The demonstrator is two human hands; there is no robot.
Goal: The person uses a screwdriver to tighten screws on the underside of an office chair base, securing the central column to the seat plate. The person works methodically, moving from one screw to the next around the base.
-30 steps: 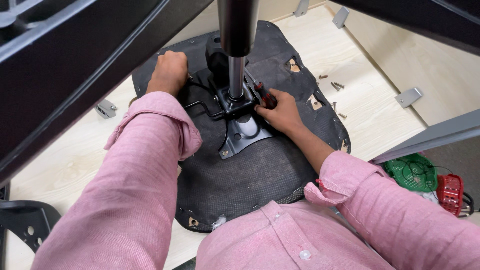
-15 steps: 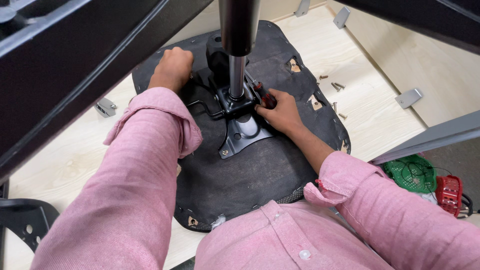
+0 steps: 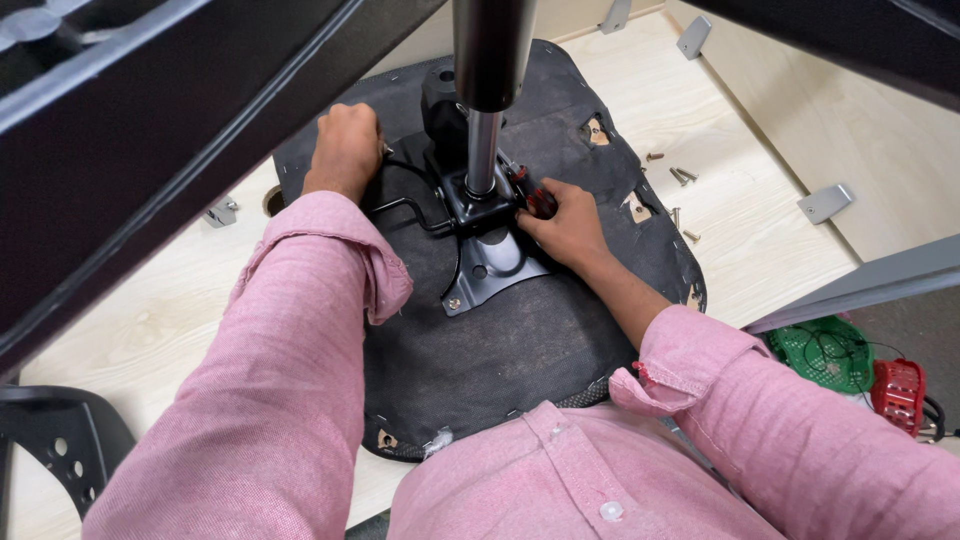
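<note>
Right hand (image 3: 565,225), fingers closed on the red-and-black screwdriver handle (image 3: 535,195): keep it square to the black metal seat plate (image 3: 485,265). Left hand (image 3: 345,150), fingers curled, pressing the black fabric-covered seat underside (image 3: 500,340) at frame centre: keep bracing.

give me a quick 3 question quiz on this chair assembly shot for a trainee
1. True or false: the right hand holds a screwdriver with a red and black handle.
2. Where does the left hand rest? A) on the green basket B) on the upturned seat base near the black lever C) on the loose screws
3. Fill in: the loose screws lie on the pale ____ board, to the right of the seat.

Key: 1 true; 2 B; 3 wooden
</note>
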